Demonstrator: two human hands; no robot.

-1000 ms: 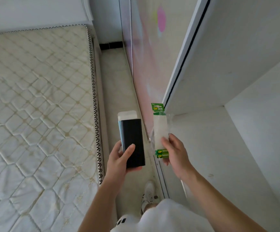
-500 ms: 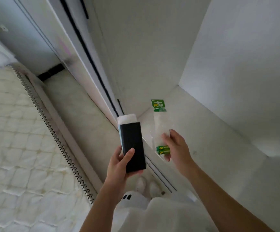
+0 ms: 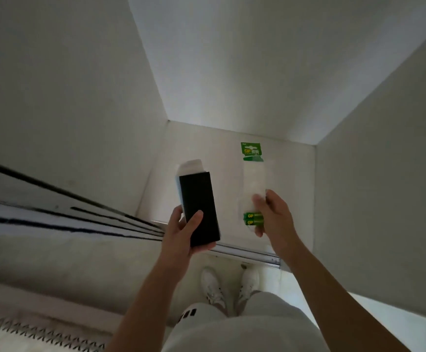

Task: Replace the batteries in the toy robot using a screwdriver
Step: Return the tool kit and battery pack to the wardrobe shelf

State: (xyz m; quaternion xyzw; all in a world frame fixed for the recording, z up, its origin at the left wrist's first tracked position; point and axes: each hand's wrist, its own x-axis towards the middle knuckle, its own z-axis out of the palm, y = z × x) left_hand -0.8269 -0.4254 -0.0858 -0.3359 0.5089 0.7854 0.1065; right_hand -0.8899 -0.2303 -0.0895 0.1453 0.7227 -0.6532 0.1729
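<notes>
Batteries (image 3: 253, 219): two green cells at the bottom of a clear plastic pack (image 3: 254, 179) with a green header card on top. The pack is held upright in the air over the white cabinet shelf (image 3: 293, 189), not touching it. The right hand (image 3: 275, 219) holds it, fingers and thumb pinched on the lower part, just above and beside the cells. The left hand (image 3: 177, 236) grips a black box (image 3: 199, 207), thumb laid across its front, fingers curled behind. A white inner sleeve (image 3: 190, 165) sticks out of the box top. Box and pack are side by side, apart. Below them: metal sliding track (image 3: 245, 251), white shoes (image 3: 213, 288) on the floor, mattress edge (image 3: 41, 337) at lower left.
</notes>
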